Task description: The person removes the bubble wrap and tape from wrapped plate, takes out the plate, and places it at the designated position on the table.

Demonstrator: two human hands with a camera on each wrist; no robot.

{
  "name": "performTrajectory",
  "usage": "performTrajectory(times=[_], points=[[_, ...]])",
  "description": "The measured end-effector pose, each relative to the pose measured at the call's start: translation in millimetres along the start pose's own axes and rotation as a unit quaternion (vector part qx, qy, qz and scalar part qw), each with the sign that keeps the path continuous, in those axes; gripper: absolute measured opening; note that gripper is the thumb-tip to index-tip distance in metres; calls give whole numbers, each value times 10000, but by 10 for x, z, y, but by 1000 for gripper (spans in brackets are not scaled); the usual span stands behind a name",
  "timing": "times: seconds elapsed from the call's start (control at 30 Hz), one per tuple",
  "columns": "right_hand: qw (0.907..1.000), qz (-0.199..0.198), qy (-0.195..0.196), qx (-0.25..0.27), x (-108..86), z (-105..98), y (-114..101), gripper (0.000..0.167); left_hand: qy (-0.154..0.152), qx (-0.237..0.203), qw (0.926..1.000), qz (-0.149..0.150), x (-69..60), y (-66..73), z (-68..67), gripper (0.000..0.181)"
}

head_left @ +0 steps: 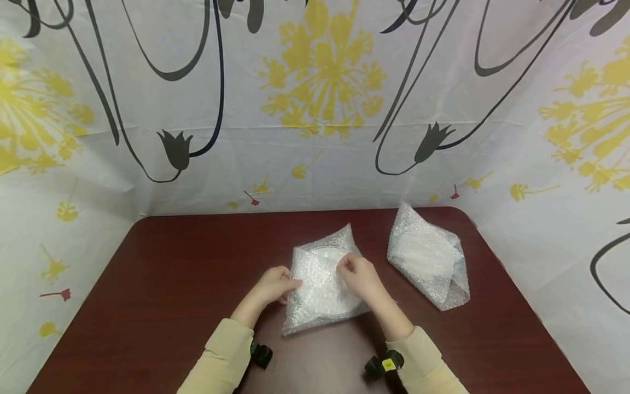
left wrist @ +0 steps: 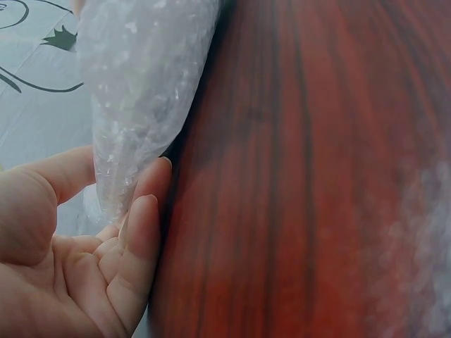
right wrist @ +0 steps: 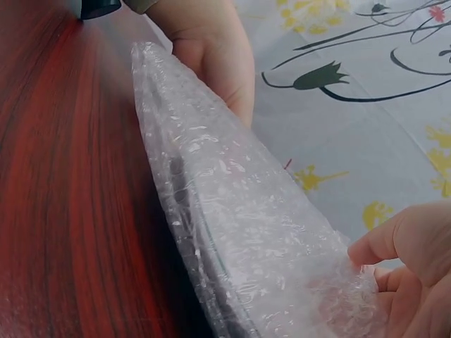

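Observation:
A bubble-wrapped package [head_left: 322, 284] with a round, plate-like outline inside lies at the middle of the table. My left hand [head_left: 275, 284] grips its left edge, thumb on top and fingers beneath; the left wrist view shows the wrap [left wrist: 144, 77] between the thumb and fingers of that hand [left wrist: 84, 246]. At the package's upper right, my right hand [head_left: 361, 276] pinches the wrap. In the right wrist view the thumb and fingers of this hand [right wrist: 416, 267] hold the bubble wrap [right wrist: 239, 204] near its edge.
A second bubble-wrapped package [head_left: 425, 254] lies at the back right of the dark red wooden table [head_left: 172, 284]. Behind and beside the table hangs a white cloth [head_left: 305, 180] with yellow and grey flower prints. Each wrist wears a black camera.

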State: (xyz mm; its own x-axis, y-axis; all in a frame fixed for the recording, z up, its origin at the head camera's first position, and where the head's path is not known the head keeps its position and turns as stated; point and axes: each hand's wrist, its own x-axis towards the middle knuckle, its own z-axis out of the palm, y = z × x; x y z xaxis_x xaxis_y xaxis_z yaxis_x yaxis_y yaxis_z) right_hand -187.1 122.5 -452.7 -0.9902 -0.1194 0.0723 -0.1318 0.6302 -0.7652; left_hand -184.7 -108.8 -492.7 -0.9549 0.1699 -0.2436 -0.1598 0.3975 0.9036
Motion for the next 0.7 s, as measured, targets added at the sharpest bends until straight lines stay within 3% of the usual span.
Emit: performTrajectory(times=[0.3, 0.7], points=[[9997, -214, 120, 61, -104, -86, -58, 5, -4, 21, 10000, -7, -5, 4, -3, 24], [9981, -256, 105, 557, -218, -198, -117, 6, 63, -53, 10000, -44, 3, 6, 2, 24]])
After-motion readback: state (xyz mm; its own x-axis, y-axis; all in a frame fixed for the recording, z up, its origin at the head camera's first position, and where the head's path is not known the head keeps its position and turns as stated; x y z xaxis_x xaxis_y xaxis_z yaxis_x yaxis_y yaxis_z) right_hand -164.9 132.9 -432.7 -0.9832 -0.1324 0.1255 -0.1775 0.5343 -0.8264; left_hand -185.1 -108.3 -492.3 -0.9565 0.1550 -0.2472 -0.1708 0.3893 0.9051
